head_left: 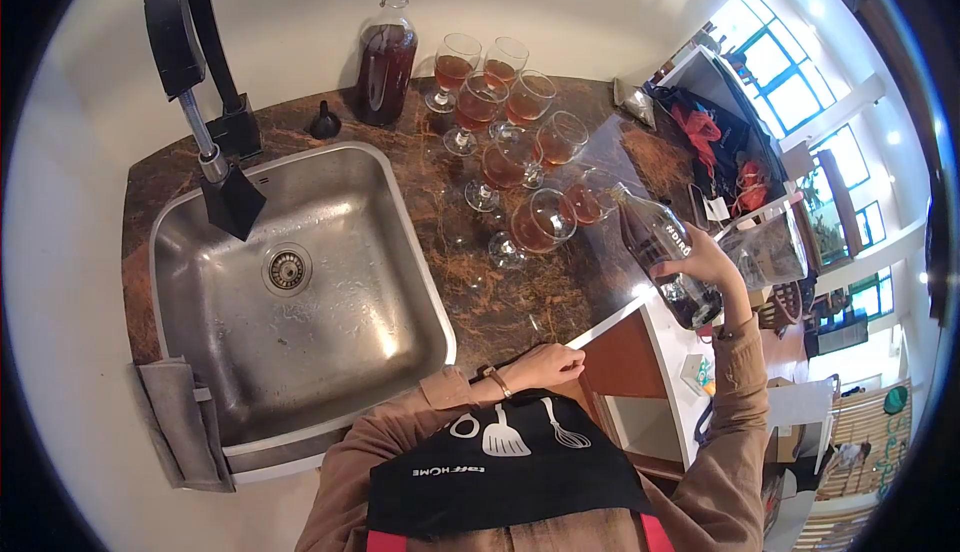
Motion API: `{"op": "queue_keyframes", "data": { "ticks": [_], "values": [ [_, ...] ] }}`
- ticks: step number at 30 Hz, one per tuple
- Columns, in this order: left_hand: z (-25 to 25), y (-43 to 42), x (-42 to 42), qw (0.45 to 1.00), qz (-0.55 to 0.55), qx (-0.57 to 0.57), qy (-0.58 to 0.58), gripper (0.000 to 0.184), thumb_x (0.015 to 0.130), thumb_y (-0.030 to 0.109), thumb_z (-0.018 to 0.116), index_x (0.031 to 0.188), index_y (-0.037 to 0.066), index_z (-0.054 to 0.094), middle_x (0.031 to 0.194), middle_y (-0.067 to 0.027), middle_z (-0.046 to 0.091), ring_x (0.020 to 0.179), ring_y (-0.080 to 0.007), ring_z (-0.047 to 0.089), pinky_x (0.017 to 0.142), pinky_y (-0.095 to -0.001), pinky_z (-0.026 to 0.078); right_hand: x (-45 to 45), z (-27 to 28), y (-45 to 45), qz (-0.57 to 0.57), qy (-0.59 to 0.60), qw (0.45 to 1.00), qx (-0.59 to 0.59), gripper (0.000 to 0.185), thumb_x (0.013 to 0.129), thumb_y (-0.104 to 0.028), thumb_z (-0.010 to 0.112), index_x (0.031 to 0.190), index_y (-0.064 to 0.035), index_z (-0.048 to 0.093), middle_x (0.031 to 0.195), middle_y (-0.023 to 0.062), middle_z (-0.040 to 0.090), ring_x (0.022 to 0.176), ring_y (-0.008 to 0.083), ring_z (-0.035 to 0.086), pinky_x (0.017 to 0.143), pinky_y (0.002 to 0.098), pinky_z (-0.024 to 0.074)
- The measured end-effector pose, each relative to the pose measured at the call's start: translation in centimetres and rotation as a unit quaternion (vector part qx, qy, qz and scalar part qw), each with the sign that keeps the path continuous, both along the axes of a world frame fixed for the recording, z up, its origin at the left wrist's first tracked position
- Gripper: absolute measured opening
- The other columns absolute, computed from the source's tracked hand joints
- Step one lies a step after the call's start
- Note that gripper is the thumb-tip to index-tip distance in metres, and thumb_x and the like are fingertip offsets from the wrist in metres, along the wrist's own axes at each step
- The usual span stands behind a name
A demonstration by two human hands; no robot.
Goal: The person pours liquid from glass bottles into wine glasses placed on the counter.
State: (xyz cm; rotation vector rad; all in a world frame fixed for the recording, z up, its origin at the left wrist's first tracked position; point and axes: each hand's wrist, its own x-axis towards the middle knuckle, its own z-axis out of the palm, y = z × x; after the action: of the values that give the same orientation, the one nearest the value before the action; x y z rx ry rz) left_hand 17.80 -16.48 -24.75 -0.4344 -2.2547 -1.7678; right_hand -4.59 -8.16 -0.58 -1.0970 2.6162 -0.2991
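My right hand (700, 260) is wrapped round a clear glass bottle (665, 257) with white lettering, held tilted with its neck toward the stemmed glasses. The bottle's mouth is beside the nearest-right glass (588, 198), which has amber liquid in it. Several more stemmed glasses with amber liquid, one of them a front glass (540, 224), stand on the dark marbled counter. My left hand (555, 365) is curled closed at the counter's front edge, with nothing visible in it.
A metal sink (350, 352) with a black faucet (235, 197) is at the left. Behind stand a dark-filled swing-top bottle (386, 67) and a black funnel (325, 122). A grey towel (180, 422) hangs at the sink's front left. A packet (634, 102) lies at the back right.
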Motion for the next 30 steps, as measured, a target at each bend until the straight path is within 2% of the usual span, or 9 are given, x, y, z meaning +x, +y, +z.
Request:
{"op": "queue_keyframes", "data": {
  "ticks": [15,17,18,20,22,24,30],
  "values": [
    [0.2,-0.1,0.1,1.0,0.003,-0.001,0.008,0.03,0.09,0.021,0.052,0.07,0.001,0.043,0.056,-0.014,0.044,0.049,-0.0289,0.047,0.052,-0.04,0.037,1.4,1.2,-1.0,-0.013,0.003,0.999,0.031,0.092,0.047,-0.05,0.083,0.116,0.0037,0.055,0.102,0.0208,0.064,0.097,0.0299,0.062,0.087,0.0366,0.0459],
    [0.3,0.0,0.1,1.0,0.004,0.005,0.012,0.029,0.09,0.021,0.052,0.071,0.001,0.044,0.057,-0.014,0.045,0.049,-0.0294,0.047,0.052,-0.0401,0.037,1.3,1.2,-1.0,-0.004,-0.005,1.0,0.017,0.081,0.052,-0.037,0.085,0.114,0.0054,0.055,0.099,0.0139,0.065,0.093,0.0209,0.06,0.088,0.0321,0.0439],
    [0.4,-0.1,0.2,1.0,0.009,0.009,0.015,0.028,0.09,0.021,0.052,0.072,0.001,0.046,0.057,-0.014,0.046,0.05,-0.0298,0.047,0.052,-0.0401,0.037,1.3,1.1,-1.1,-0.01,-0.003,1.0,0.018,0.081,0.052,-0.037,0.085,0.114,0.0054,0.055,0.099,0.0139,0.065,0.093,0.0209,0.06,0.088,0.0321,0.0439],
    [0.6,-0.3,0.2,0.999,-0.004,0.019,0.027,0.026,0.09,0.021,0.053,0.075,0.001,0.048,0.057,-0.0143,0.047,0.049,-0.029,0.047,0.051,-0.0395,0.037,1.3,1.4,-1.1,-0.012,-0.016,0.999,0.033,0.093,0.048,-0.051,0.082,0.119,0.0018,0.054,0.104,0.0194,0.064,0.1,0.0297,0.061,0.09,0.0363,0.0442],
    [0.9,-0.3,0.2,1.0,-0.003,0.013,-0.006,0.025,0.089,0.02,0.054,0.075,0.0,0.048,0.056,-0.0145,0.046,0.048,-0.0276,0.045,0.05,-0.0383,0.036,0.6,0.7,-0.5,0.011,0.019,1.0,0.013,0.095,0.049,-0.054,0.081,0.118,0.0045,0.053,0.103,0.0217,0.063,0.098,0.0315,0.061,0.088,0.0363,0.0449],
    [0.6,-0.1,0.1,1.0,-0.009,0.018,-0.006,0.025,0.089,0.019,0.055,0.076,0.0,0.047,0.055,-0.0145,0.045,0.047,-0.0258,0.044,0.049,-0.0371,0.035,1.4,1.6,-1.2,-0.016,0.015,0.997,0.079,0.101,0.053,-0.042,0.084,0.131,0.0052,0.042,0.11,0.0177,0.062,0.102,0.0232,0.058,0.093,0.0324,0.0426],
    [0.6,-0.1,0.1,1.0,0.0,0.019,-0.008,0.024,0.088,0.019,0.055,0.075,0.0,0.047,0.055,-0.0144,0.045,0.046,-0.0267,0.043,0.048,-0.038,0.034,1.3,1.5,-1.1,-0.039,0.019,0.994,0.096,0.093,0.054,-0.041,0.083,0.125,0.0071,0.047,0.107,0.0171,0.062,0.098,0.0215,0.059,0.091,0.0318,0.0433]
  ]
}}
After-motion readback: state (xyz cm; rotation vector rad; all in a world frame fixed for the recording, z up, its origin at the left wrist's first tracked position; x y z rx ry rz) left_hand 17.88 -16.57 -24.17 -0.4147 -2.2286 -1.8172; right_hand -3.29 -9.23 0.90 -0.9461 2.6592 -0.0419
